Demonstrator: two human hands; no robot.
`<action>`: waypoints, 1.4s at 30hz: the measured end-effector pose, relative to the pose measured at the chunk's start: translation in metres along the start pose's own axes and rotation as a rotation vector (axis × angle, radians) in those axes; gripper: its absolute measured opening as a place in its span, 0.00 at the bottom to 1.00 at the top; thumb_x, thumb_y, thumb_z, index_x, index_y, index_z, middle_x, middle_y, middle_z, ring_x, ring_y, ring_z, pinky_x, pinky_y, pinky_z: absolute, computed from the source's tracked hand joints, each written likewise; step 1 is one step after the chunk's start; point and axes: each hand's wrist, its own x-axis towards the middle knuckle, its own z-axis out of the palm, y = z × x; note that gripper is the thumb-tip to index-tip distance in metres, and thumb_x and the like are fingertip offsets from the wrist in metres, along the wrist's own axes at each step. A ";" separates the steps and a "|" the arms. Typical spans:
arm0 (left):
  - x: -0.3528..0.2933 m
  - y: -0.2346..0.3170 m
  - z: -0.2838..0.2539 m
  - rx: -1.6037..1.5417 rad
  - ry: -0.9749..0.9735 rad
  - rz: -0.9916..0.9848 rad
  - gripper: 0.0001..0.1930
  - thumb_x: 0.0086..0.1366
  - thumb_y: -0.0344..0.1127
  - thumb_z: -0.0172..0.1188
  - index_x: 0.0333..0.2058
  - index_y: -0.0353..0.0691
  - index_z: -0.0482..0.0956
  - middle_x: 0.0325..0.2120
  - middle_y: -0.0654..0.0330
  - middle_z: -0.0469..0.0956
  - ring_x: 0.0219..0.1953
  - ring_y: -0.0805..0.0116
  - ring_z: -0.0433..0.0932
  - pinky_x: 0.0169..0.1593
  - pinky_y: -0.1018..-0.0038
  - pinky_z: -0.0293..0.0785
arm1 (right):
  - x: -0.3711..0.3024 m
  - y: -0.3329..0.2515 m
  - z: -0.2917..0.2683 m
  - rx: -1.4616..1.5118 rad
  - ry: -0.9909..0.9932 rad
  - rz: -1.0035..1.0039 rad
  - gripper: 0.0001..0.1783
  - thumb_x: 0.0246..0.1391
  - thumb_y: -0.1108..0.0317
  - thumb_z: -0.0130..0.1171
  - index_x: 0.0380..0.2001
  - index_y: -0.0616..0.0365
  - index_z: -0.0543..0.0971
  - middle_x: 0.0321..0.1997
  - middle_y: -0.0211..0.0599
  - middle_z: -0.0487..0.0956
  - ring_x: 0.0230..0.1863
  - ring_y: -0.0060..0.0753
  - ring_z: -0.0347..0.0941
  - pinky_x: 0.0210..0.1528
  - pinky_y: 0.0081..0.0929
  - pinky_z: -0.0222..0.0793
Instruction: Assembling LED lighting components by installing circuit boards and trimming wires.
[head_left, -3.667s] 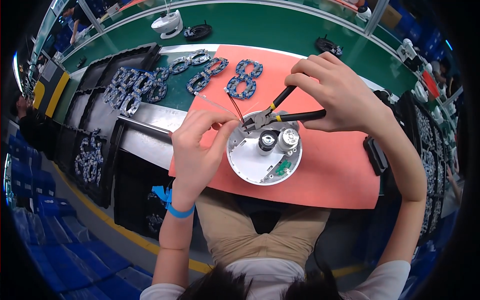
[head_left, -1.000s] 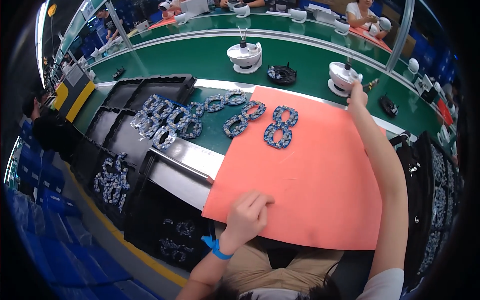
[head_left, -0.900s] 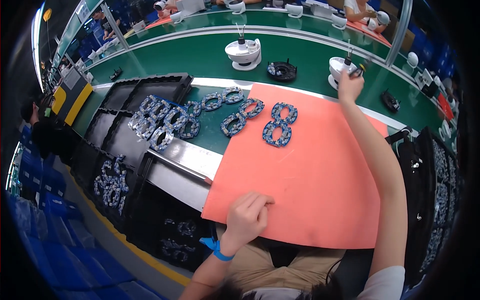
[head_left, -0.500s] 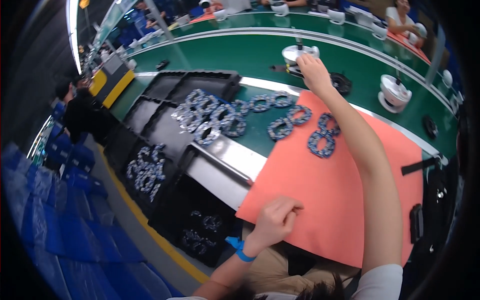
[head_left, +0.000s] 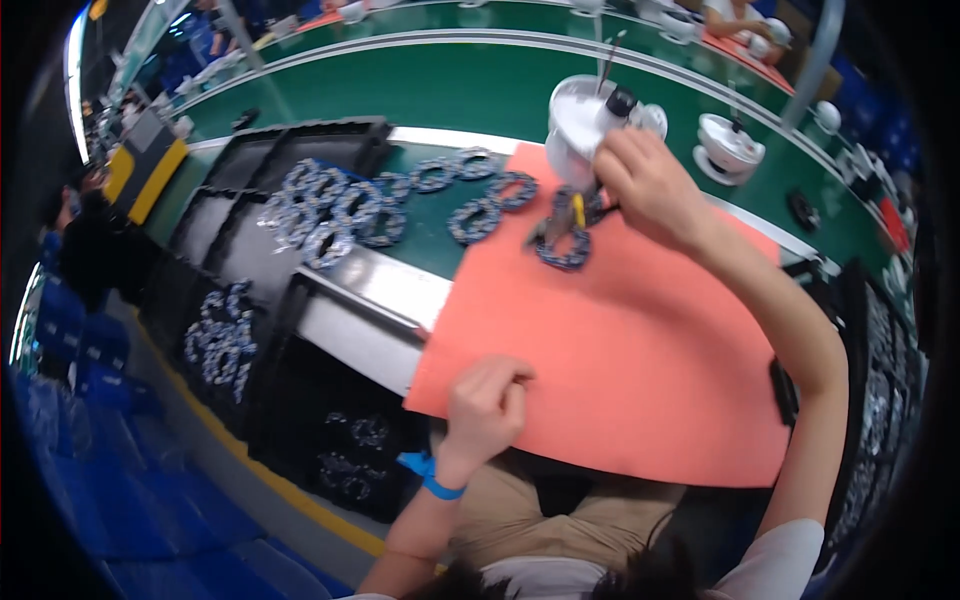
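Note:
My right hand is closed on a white bowl-shaped housing, gripping its near side over the far edge of the orange mat. A black cylinder and thin wires stick up from the housing. Below my fingers hangs a blurred yellow-and-black piece, its kind unclear. It partly covers a ring-shaped wound coil on the mat. My left hand, with a blue wrist strap, rests curled by the mat's near left edge; no object shows in it.
Several wound coils lie left of the mat, others in black trays. A metal rail runs beside the mat. Beyond, the green conveyor carries another white housing. More packed parts stand at the right.
My right hand has brought the white housing nearer, from the conveyor to the mat's far edge, with the yellow-and-black piece. My view has shifted to the right; my left hand stays curled.

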 end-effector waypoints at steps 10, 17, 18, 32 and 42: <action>0.032 0.036 0.008 -0.189 -0.063 -0.025 0.08 0.48 0.18 0.48 0.28 0.33 0.72 0.23 0.56 0.72 0.26 0.63 0.72 0.30 0.74 0.68 | -0.099 -0.096 -0.113 0.313 -0.351 0.102 0.13 0.37 0.72 0.55 0.31 0.58 0.69 0.33 0.37 0.66 0.35 0.36 0.65 0.36 0.30 0.62; 0.077 0.063 0.023 -0.047 -0.201 0.174 0.14 0.50 0.26 0.59 0.38 0.36 0.75 0.31 0.56 0.68 0.36 0.62 0.68 0.37 0.71 0.67 | -0.085 -0.056 -0.144 0.314 -0.206 0.478 0.32 0.22 0.77 0.63 0.42 0.58 0.70 0.40 0.39 0.67 0.43 0.39 0.65 0.41 0.32 0.65; 0.084 0.067 0.022 0.017 -0.241 0.193 0.13 0.50 0.27 0.60 0.37 0.36 0.75 0.30 0.56 0.67 0.37 0.60 0.67 0.39 0.69 0.67 | -0.084 -0.047 -0.139 0.271 -0.174 0.473 0.29 0.25 0.75 0.63 0.40 0.58 0.70 0.38 0.39 0.67 0.41 0.44 0.65 0.44 0.35 0.63; 0.111 0.053 0.043 0.254 -0.204 0.365 0.04 0.50 0.28 0.62 0.25 0.36 0.76 0.25 0.59 0.66 0.33 0.63 0.65 0.36 0.69 0.64 | -0.086 -0.024 -0.135 0.133 -0.395 0.411 0.26 0.26 0.76 0.62 0.38 0.60 0.71 0.38 0.37 0.69 0.43 0.41 0.64 0.47 0.33 0.62; 0.110 0.057 0.034 0.244 -0.176 0.381 0.05 0.49 0.27 0.61 0.25 0.35 0.75 0.28 0.56 0.67 0.34 0.60 0.65 0.39 0.66 0.66 | -0.084 -0.024 -0.116 0.005 -0.340 0.274 0.15 0.31 0.71 0.63 0.26 0.62 0.72 0.28 0.35 0.69 0.35 0.36 0.65 0.35 0.32 0.63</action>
